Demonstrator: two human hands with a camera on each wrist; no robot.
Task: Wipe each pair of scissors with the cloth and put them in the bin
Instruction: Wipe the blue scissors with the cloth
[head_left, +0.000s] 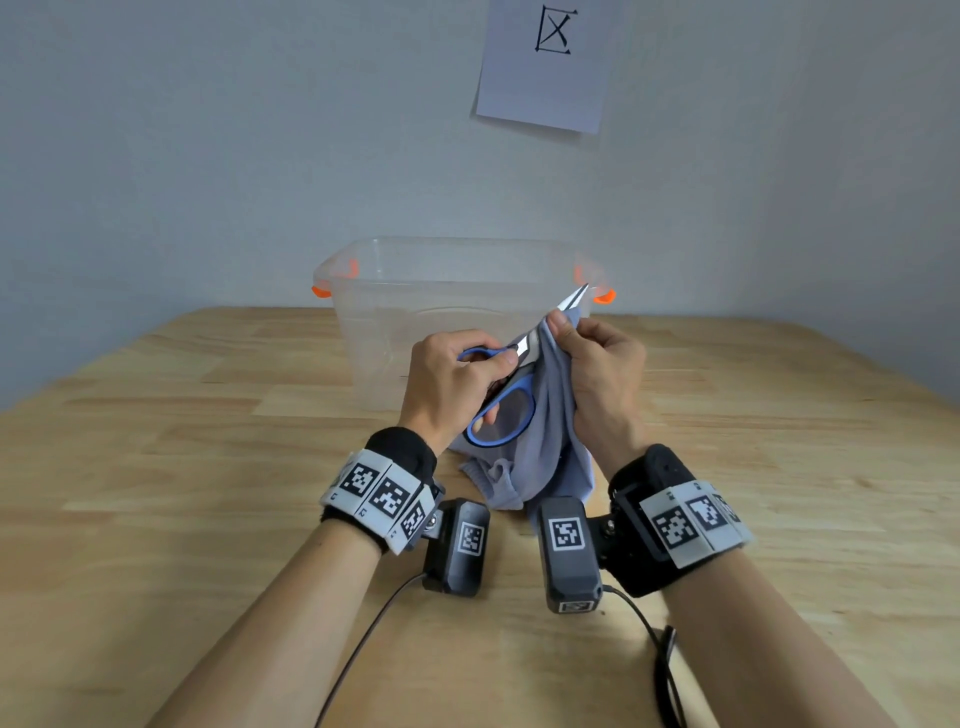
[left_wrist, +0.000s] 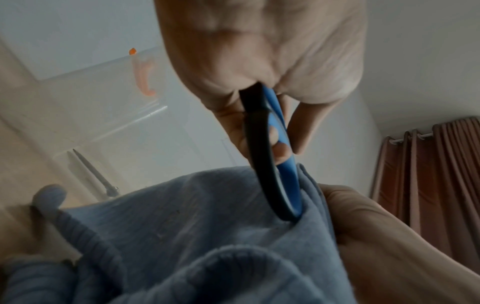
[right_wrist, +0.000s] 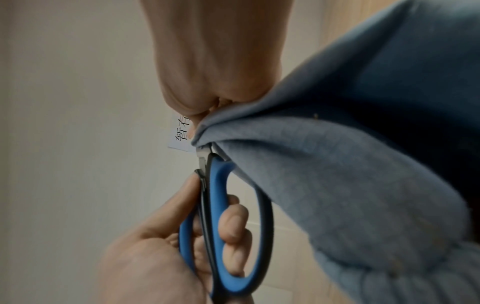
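Blue-handled scissors (head_left: 503, 400) are held above the wooden table in front of the clear bin (head_left: 415, 312). My left hand (head_left: 457, 374) grips their handle loops (right_wrist: 217, 205), fingers through the blue rings (left_wrist: 275, 156). My right hand (head_left: 587, 353) pinches the grey-blue cloth (head_left: 545, 431) around the blades, and only the blade tip (head_left: 581, 292) pokes out past the fingers. The rest of the cloth (left_wrist: 207, 226) hangs down to the table. In the right wrist view the cloth (right_wrist: 337, 164) folds over the blades just above the pivot.
The bin has orange latches (head_left: 602, 295) and stands at the table's far middle by the wall. A grey pointed blade (left_wrist: 91, 170) shows through its wall. A paper sheet (head_left: 545, 62) hangs on the wall. Cables (head_left: 665, 665) trail near my right forearm.
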